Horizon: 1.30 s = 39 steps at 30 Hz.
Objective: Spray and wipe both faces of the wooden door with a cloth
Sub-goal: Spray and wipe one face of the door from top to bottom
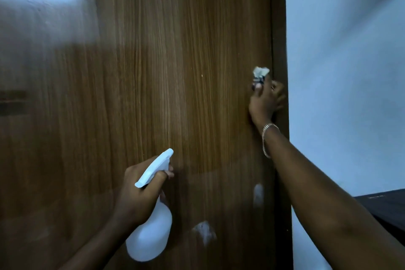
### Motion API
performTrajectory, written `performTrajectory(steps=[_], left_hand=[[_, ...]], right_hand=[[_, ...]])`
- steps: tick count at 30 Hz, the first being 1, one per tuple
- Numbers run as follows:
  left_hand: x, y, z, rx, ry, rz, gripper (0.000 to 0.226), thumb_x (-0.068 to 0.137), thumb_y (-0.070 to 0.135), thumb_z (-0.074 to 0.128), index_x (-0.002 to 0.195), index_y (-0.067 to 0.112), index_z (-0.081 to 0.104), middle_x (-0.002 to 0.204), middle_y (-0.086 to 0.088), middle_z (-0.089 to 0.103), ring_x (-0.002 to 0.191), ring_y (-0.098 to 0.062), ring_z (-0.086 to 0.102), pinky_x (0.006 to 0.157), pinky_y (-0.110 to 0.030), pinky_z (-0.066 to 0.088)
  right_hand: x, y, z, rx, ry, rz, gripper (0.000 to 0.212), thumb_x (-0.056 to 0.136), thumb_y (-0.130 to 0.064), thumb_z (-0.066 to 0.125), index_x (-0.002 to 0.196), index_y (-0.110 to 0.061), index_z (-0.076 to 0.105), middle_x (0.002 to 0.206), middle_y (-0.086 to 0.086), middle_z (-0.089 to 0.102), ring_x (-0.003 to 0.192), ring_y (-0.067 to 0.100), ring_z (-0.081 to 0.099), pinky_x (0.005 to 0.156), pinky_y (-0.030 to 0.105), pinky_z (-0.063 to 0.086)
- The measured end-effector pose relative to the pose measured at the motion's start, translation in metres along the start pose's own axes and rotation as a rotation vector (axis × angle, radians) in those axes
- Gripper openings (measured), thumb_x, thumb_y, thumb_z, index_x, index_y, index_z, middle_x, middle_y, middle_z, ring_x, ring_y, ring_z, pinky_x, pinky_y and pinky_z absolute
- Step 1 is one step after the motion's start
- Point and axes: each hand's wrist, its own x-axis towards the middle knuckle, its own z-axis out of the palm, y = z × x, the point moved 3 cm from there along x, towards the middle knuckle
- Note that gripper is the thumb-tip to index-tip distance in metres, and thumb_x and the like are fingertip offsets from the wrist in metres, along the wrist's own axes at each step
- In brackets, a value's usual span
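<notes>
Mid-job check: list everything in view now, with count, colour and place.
wooden door: one, brown, fills left and centre.
dark strip: one, dark brown, along the door's right edge.
whitish patches: two, on the door's lower right.
spray bottle: one, white, lower centre.
cloth: one, pale grey-white, bunched, by the door's right edge.
wall: one, pale bluish, right of the door.
dark object: one, black, lower right corner; unidentifiable.
bracelet: one, gold, on right wrist.
left hand: one, grips the spray bottle.
right hand: one, holds the cloth against the door.
</notes>
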Motion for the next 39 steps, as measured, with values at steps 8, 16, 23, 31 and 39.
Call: performTrajectory(steps=[8,16,23,31,39], left_hand=[[0.003,0.002,0.022,-0.078,-0.015,-0.010,0.025,0.085,0.032,0.057,0.081,0.020,0.078,0.082,-0.010,0.076,0.060,-0.024,0.071,0.046,-0.036,0.056],[0.055,0.029,0.067,-0.136,-0.038,0.030,0.024,0.090,0.023,0.057,0.083,0.010,0.076,0.082,-0.010,0.077,0.078,-0.027,0.075,0.062,-0.035,0.061],[0.070,0.043,0.081,-0.258,-0.048,-0.033,0.025,0.093,0.017,0.054,0.090,0.002,0.074,0.084,-0.013,0.075,0.072,-0.026,0.073,0.047,-0.028,0.053],[0.046,0.024,0.072,-0.215,-0.009,-0.102,0.023,0.091,0.017,0.055,0.089,0.006,0.076,0.084,-0.014,0.076,0.079,-0.029,0.075,0.046,-0.034,0.055],[0.011,0.005,0.069,-0.155,-0.063,-0.138,0.023,0.092,0.018,0.055,0.088,0.009,0.076,0.086,-0.013,0.076,0.077,-0.028,0.075,0.047,-0.037,0.057]], right_hand=[[-0.050,0.059,-0.013,-0.053,-0.144,-0.546,0.047,0.099,-0.026,0.051,0.144,-0.035,0.051,0.135,0.004,0.046,0.116,0.030,0.045,0.096,0.046,0.039],[0.057,-0.053,0.001,0.026,-0.038,-0.220,0.043,0.099,-0.027,0.048,0.142,-0.034,0.050,0.140,0.004,0.041,0.123,0.031,0.037,0.102,0.045,0.030],[-0.011,0.041,-0.015,-0.062,-0.183,-0.545,0.045,0.098,-0.029,0.046,0.143,-0.037,0.048,0.137,0.006,0.045,0.117,0.032,0.043,0.095,0.043,0.037],[-0.054,0.030,-0.009,0.005,-0.188,-0.501,0.042,0.099,-0.029,0.051,0.141,-0.034,0.052,0.140,0.006,0.041,0.123,0.027,0.036,0.097,0.036,0.032],[-0.114,0.167,-0.050,-0.112,-0.157,-0.303,0.046,0.088,-0.012,0.071,0.129,-0.033,0.066,0.124,0.012,0.045,0.108,0.037,0.045,0.090,0.032,0.035]])
